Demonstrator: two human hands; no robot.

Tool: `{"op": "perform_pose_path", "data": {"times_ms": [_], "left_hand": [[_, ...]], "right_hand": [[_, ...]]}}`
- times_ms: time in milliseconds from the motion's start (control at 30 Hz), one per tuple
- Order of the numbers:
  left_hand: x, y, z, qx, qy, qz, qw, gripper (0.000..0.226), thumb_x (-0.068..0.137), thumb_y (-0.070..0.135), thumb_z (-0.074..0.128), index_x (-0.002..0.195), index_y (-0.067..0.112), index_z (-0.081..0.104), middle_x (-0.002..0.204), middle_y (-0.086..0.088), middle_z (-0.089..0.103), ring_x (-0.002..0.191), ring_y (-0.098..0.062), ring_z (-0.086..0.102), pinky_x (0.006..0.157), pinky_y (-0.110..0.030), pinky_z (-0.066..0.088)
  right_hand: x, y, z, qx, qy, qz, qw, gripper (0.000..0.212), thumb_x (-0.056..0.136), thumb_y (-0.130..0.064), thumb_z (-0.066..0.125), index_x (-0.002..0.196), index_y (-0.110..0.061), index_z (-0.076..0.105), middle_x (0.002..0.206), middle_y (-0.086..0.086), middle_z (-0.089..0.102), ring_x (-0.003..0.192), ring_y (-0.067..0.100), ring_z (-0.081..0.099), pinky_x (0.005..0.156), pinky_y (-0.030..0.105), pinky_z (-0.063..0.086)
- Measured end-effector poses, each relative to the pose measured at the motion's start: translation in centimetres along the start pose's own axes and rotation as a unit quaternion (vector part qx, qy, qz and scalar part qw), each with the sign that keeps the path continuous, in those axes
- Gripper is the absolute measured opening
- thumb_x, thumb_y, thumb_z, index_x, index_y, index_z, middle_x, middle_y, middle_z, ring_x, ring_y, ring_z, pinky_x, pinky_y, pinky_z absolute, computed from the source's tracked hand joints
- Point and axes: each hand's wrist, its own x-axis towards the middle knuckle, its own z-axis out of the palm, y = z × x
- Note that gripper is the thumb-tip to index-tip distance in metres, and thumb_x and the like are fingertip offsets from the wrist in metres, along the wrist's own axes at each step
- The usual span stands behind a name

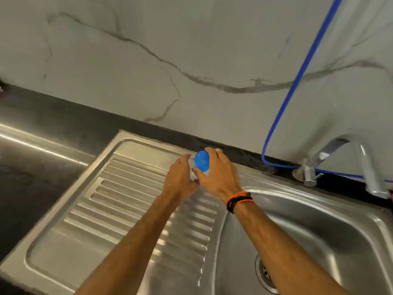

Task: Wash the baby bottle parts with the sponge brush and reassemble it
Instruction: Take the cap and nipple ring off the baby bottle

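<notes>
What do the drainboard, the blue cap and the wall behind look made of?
Drainboard: brushed stainless steel, judging by its grey sheen, streaky reflections and pressed ribs. Blue cap: probably plastic, smooth and slightly glossy, uniform colour. Wall: marble or marble-look tile, pale with dark veins; which one cannot be told.

head cam: I look forward and down | close above both hands | ribbed steel draining board [119,201] under grip | round steel basin [319,241] right of grip

Both forearms are bare, no sleeves showing. Just behind the right hand [217,177], orange and black cord bracelets [239,200] (several strands, bunched together) circle the wrist.
</notes>
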Motion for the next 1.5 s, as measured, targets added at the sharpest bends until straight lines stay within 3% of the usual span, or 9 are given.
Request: {"op": "perform_pose_path", "data": {"times_ms": [200, 300, 433, 533, 700, 867, 1100, 1300, 1500], "left_hand": [[0.2, -0.4, 1.0, -0.100, 0.060, 0.031, 0.993, 0.073, 0.077, 0.029, 0.082, 0.138, 0.014, 0.046, 0.131, -0.002, 0.060, 0.116, -0.019, 0.058, 0.100, -0.031, 0.046], [-0.7, -0.4, 1.2, -0.139, 0.113, 0.074, 0.981, 0.061, 0.074, 0.025, 0.082, 0.127, 0.010, 0.054, 0.109, -0.002, 0.067, 0.094, -0.017, 0.063, 0.087, -0.028, 0.054], [-2.5, -0.4, 2.2, -0.189, 0.166, 0.108, 0.962, 0.050, 0.072, 0.018, 0.082, 0.113, 0.013, 0.054, 0.084, 0.006, 0.060, 0.069, -0.010, 0.059, 0.063, -0.008, 0.048], [-4.2, -0.2, 3.1, -0.218, 0.189, 0.118, 0.950, 0.045, 0.073, 0.025, 0.079, 0.105, 0.021, 0.048, 0.080, 0.016, 0.053, 0.068, 0.000, 0.059, 0.057, -0.008, 0.048], [-7.0, -0.5, 4.5, -0.208, 0.223, 0.139, 0.942, 0.031, 0.078, 0.018, 0.075, 0.093, 0.028, 0.050, 0.070, 0.015, 0.055, 0.064, -0.001, 0.060, 0.055, -0.007, 0.046], [-8.4, -1.3, 5.6, -0.246, 0.214, 0.157, 0.932, 0.026, 0.077, 0.016, 0.074, 0.097, 0.025, 0.061, 0.077, 0.005, 0.069, 0.073, -0.009, 0.068, 0.063, -0.025, 0.059], [-11.1, -2.1, 6.1, -0.293, 0.185, 0.180, 0.921, 0.026, 0.074, 0.014, 0.079, 0.096, 0.019, 0.066, 0.081, -0.001, 0.072, 0.079, -0.014, 0.070, 0.069, -0.031, 0.060], [-12.6, -2.3, 5.7, -0.329, 0.139, 0.196, 0.913, 0.031, 0.069, -0.006, 0.075, 0.091, 0.012, 0.064, 0.070, 0.006, 0.065, 0.066, -0.009, 0.065, 0.057, -0.015, 0.048], [-11.9, -3.8, 5.0, -0.328, 0.142, 0.188, 0.915, 0.035, 0.068, 0.002, 0.081, 0.094, 0.016, 0.063, 0.081, -0.004, 0.071, 0.074, -0.017, 0.069, 0.067, -0.027, 0.057]], "right_hand": [[0.8, 0.9, 0.7, 0.024, 0.057, -0.010, 0.998, 0.050, 0.079, -0.050, 0.073, 0.120, -0.025, 0.056, 0.112, -0.004, 0.061, 0.099, 0.018, 0.060, 0.082, 0.032, 0.051], [0.1, 1.0, 0.4, 0.089, 0.098, -0.041, 0.990, 0.045, 0.074, -0.052, 0.074, 0.111, -0.030, 0.061, 0.103, -0.009, 0.065, 0.089, 0.011, 0.062, 0.078, 0.029, 0.053], [-1.5, 0.8, 0.6, 0.190, 0.104, -0.078, 0.973, 0.043, 0.073, -0.048, 0.076, 0.109, -0.027, 0.062, 0.102, -0.011, 0.066, 0.087, 0.008, 0.062, 0.075, 0.031, 0.057], [-2.7, 0.5, 1.6, 0.206, 0.114, -0.101, 0.967, 0.044, 0.074, -0.052, 0.077, 0.103, -0.023, 0.063, 0.096, -0.008, 0.063, 0.082, 0.009, 0.060, 0.074, 0.026, 0.053], [-4.6, -0.3, 3.1, 0.221, 0.168, -0.114, 0.954, 0.047, 0.067, -0.067, 0.076, 0.071, -0.025, 0.058, 0.068, -0.008, 0.058, 0.063, 0.014, 0.056, 0.063, 0.032, 0.050], [-6.0, 0.2, 3.7, 0.240, 0.197, -0.141, 0.940, 0.032, 0.071, -0.050, 0.081, 0.065, -0.026, 0.060, 0.062, -0.009, 0.061, 0.058, 0.009, 0.057, 0.059, 0.023, 0.049], [-8.8, 0.2, 4.4, 0.262, 0.202, -0.165, 0.929, 0.030, 0.073, -0.037, 0.081, 0.056, -0.023, 0.060, 0.051, -0.011, 0.056, 0.050, 0.005, 0.051, 0.053, 0.018, 0.044], [-10.0, -0.2, 3.2, 0.297, 0.180, -0.160, 0.924, 0.035, 0.078, -0.032, 0.079, 0.055, -0.012, 0.061, 0.052, 0.002, 0.056, 0.050, 0.010, 0.051, 0.052, 0.026, 0.045], [-10.2, -1.2, 2.9, 0.362, 0.140, -0.158, 0.908, 0.034, 0.075, -0.048, 0.081, 0.082, -0.016, 0.072, 0.079, 0.002, 0.072, 0.076, 0.019, 0.070, 0.072, 0.038, 0.061]]}}
